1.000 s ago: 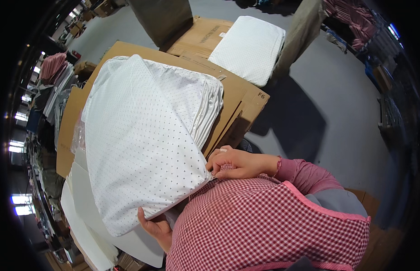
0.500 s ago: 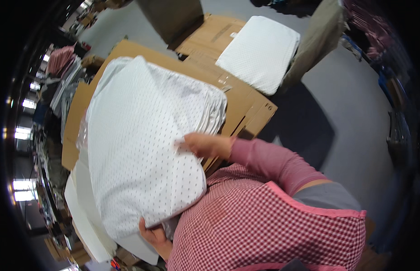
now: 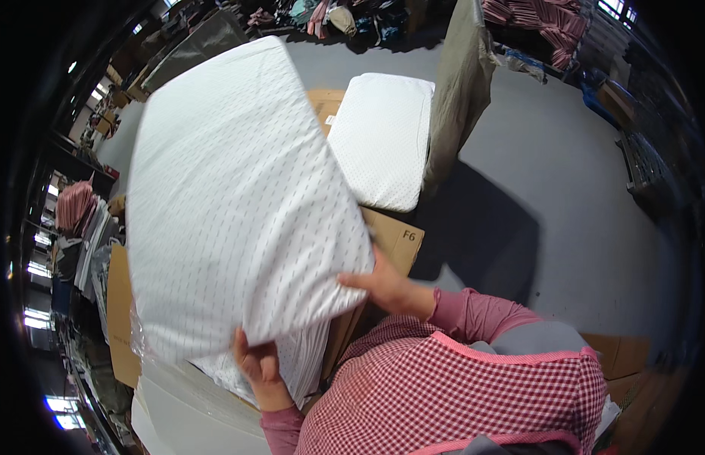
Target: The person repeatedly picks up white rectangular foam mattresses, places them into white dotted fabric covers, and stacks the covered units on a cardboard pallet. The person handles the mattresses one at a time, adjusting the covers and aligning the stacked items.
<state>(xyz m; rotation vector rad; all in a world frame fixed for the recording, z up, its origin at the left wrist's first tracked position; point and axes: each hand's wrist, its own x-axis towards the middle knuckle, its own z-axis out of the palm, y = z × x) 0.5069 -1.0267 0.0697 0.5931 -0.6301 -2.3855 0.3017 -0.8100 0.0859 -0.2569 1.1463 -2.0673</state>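
A large white pad (image 3: pixel 231 197), covered in fabric with rows of small grey dashes, is held up and tilted in front of me. My right hand (image 3: pixel 386 284) is closed on its near right corner, with the thumb on top and the fingers out of sight underneath. At the near edge, my left hand (image 3: pixel 257 364) grips the pad between its thumb, which shows on top, and fingers partly hidden below. Beneath the pad, part of a stack of white dotted covers (image 3: pixel 310 356) shows. The rest of that stack is hidden.
Another white dotted pad (image 3: pixel 383 140) lies beyond on a cardboard box, beside an upright grey-brown covered panel (image 3: pixel 458 83). Cardboard (image 3: pixel 398 235) extends under the work. White sheets (image 3: pixel 193 409) lie at the near left. Pink folded fabric (image 3: pixel 75 205) is piled at far left.
The pad has come up off the stack and tilted, uncovering the covers below. My right hand has gone from its top surface to its corner. The head view has shifted.
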